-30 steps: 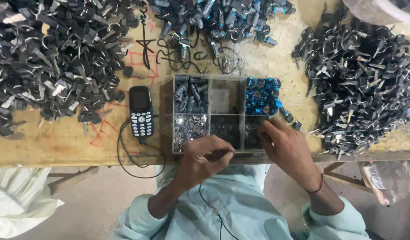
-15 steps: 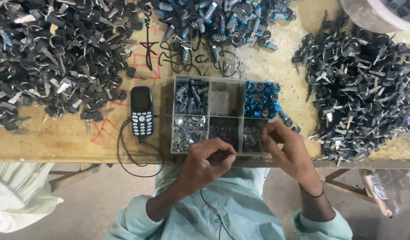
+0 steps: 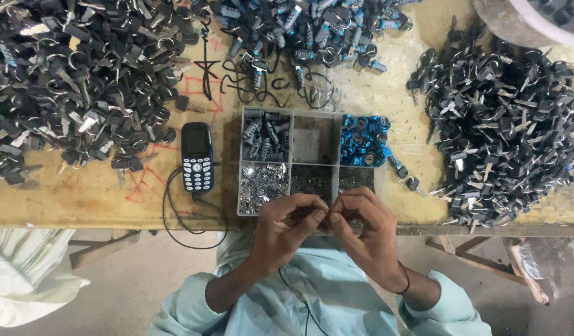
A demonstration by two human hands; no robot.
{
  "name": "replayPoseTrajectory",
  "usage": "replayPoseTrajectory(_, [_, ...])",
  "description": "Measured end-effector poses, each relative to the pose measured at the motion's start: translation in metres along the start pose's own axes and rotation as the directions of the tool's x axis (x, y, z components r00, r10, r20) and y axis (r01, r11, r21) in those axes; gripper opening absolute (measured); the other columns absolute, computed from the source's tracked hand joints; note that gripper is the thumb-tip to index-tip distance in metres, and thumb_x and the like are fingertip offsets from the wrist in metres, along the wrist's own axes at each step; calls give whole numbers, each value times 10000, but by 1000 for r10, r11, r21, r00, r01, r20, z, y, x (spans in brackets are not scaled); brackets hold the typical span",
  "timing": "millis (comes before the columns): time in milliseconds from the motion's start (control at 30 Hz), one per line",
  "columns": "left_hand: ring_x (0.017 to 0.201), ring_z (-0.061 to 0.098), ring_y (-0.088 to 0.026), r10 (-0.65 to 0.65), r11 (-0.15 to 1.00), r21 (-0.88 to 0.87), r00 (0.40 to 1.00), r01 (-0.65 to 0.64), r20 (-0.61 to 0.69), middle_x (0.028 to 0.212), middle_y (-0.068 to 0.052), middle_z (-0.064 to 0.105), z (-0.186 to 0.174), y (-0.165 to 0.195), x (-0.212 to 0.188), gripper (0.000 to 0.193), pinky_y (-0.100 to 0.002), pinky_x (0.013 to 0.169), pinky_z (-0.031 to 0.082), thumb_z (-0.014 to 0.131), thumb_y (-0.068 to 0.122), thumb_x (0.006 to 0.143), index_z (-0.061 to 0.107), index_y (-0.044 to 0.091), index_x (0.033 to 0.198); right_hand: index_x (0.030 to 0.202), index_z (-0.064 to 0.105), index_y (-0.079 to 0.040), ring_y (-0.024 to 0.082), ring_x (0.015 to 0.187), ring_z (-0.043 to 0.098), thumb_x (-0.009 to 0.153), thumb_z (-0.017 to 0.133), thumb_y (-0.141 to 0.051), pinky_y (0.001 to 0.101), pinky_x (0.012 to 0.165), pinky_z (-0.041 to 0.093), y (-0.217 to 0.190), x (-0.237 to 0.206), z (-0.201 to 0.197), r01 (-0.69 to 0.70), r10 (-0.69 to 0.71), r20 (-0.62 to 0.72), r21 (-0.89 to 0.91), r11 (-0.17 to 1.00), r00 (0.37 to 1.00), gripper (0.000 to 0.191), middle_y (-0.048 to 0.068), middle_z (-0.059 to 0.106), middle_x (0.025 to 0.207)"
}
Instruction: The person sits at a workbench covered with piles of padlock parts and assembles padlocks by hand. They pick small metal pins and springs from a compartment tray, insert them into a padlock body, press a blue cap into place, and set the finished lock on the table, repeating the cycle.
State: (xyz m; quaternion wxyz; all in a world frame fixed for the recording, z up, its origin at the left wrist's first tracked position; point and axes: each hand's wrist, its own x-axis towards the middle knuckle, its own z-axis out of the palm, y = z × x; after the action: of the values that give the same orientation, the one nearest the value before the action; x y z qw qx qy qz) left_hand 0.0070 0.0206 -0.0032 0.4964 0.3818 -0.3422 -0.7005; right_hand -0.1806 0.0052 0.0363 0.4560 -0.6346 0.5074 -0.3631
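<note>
My left hand point(image 3: 287, 227) and my right hand point(image 3: 365, 230) meet at the table's front edge, fingertips pinched together on a small metal part that is too small to make out. They hover over the near side of a grey compartment tray point(image 3: 312, 114). The tray holds grey lock cylinders point(image 3: 265, 135), blue round caps point(image 3: 363, 140) and small shiny metal bits point(image 3: 262, 185). My right wrist wears a red thread.
Big heaps of black-headed keys lie at left point(image 3: 69, 81) and right point(image 3: 504, 130), with lock barrels at the top point(image 3: 305, 31). A dark blue keypad phone point(image 3: 197, 155) with a black cable sits left of the tray. A white tub point(image 3: 523, 25) stands top right.
My right hand has left the tray's right-hand compartment and come to meet my left hand. Both hands now pinch together at the tray's near edge.
</note>
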Motion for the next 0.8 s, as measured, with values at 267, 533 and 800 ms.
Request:
replayPoseTrajectory(267, [898, 710, -99, 157, 977, 139, 987, -161, 35, 997, -26, 674, -4, 15, 1, 98, -251, 787, 611, 699, 40, 958, 698, -20, 1035, 1105, 636, -24, 245, 893, 719, 918, 733, 24, 318, 769, 578, 23, -3, 10, 451, -484, 14, -390, 803, 875, 216, 117, 692, 1068])
replayPoseTrajectory(533, [687, 633, -83, -113, 984, -125, 989, 125, 100, 884, -26, 655, -32, 11, -4, 81, -253, 586, 551, 709, 21, 889, 710, -30, 953, 1303, 541, -26, 251, 883, 750, 888, 726, -13, 322, 772, 602, -12, 40, -4, 73, -60, 291, -33, 997, 955, 455, 92, 730, 1002])
replayPoseTrajectory(800, [661, 631, -68, -121, 989, -70, 984, 131, 131, 789, -21, 668, -38, 2, -14, 72, -236, 601, 534, 704, 49, 897, 707, -11, 936, 1130, 612, -70, 286, 930, 626, 868, 695, -95, 412, 756, 500, -12, 164, 74, 589, -494, 374, -697, 409, 785, 276, 94, 554, 997])
